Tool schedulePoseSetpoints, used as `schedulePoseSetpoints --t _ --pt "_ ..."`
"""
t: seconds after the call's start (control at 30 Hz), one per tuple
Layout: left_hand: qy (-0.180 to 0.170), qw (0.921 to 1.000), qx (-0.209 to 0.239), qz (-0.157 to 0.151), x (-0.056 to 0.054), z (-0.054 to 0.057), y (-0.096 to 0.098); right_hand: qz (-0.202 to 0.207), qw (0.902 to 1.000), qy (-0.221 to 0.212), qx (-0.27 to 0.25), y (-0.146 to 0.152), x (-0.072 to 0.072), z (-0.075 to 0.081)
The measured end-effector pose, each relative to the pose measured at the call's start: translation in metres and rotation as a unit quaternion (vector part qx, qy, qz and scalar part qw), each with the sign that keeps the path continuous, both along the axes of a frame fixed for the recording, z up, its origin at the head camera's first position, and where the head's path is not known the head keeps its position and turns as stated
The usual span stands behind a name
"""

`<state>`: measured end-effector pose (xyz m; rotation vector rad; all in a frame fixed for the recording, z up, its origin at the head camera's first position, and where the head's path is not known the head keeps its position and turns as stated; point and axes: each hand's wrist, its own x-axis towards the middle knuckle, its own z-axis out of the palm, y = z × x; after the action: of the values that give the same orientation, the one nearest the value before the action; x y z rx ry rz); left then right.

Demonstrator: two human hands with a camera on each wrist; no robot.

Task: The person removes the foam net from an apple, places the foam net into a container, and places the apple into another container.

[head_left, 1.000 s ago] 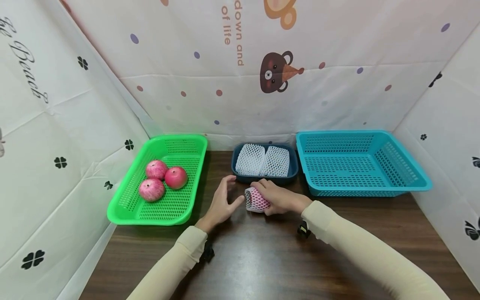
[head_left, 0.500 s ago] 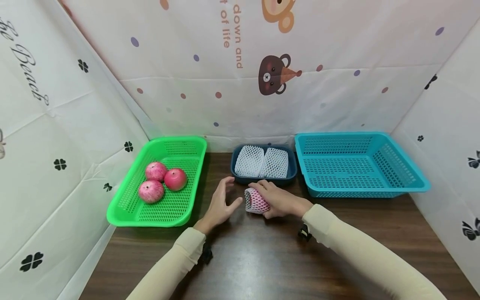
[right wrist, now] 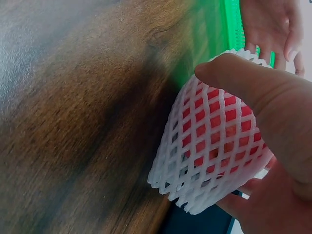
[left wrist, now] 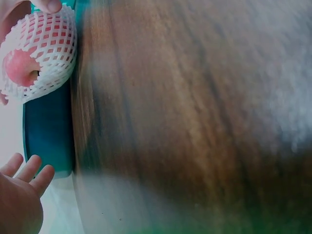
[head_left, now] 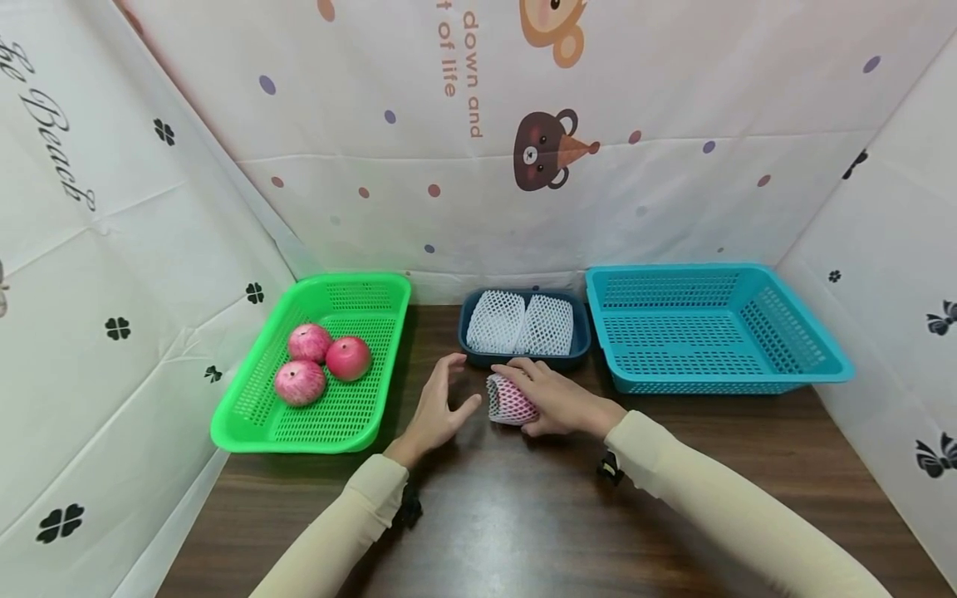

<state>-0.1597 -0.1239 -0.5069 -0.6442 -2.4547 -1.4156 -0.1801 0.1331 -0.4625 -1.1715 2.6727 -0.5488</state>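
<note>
My right hand (head_left: 559, 403) grips an apple (left wrist: 20, 67) sleeved in a white foam net (right wrist: 219, 134), just above or on the table in front of the dark blue tray. Red skin shows through the mesh, and the apple's stem end peeks out of the sleeve in the left wrist view. In the right wrist view, the thumb lies across the net. My left hand (head_left: 436, 409) is held apart from the apple, to its left, with fingers spread and nothing in them. Two more white foam nets (head_left: 497, 322) lie side by side in the dark blue tray (head_left: 582, 336).
To the left stands a green basket (head_left: 364, 428) with three pinkish-red apples (head_left: 301, 383). A blue basket (head_left: 736, 386) is at the right. Both stand on the dark wooden table (head_left: 508, 515), which printed white cloth (head_left: 359, 224) borders at the back and sides.
The head view has shifted slightly. Both hands and the netted apple have kept nearly the same places, with the right hand's grip unchanged.
</note>
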Motion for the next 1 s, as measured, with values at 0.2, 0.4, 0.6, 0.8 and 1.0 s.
schedulePoseSetpoints --t 0.2,0.4,0.6,0.8,1.0 --pt "0.01 0.9999 0.0 -0.001 0.001 -0.001 0.001 0.002 0.9998 0.019 -0.007 0.002 0.002 0.001" --pt "0.063 0.998 -0.004 -0.005 0.001 -0.002 0.001 0.0 0.9988 0.042 -0.026 0.005 0.004 0.002" --pt "0.107 0.9941 -0.02 0.007 0.003 -0.002 0.003 0.003 0.9939 0.087 -0.067 0.01 0.003 0.002" --pt "0.139 0.9903 -0.012 0.002 0.005 0.003 0.009 -0.014 0.9935 0.082 -0.077 0.015 0.002 0.004" --pt "0.145 0.9891 -0.015 -0.019 0.005 0.006 0.017 -0.007 0.9897 0.098 -0.104 0.019 0.003 0.004"
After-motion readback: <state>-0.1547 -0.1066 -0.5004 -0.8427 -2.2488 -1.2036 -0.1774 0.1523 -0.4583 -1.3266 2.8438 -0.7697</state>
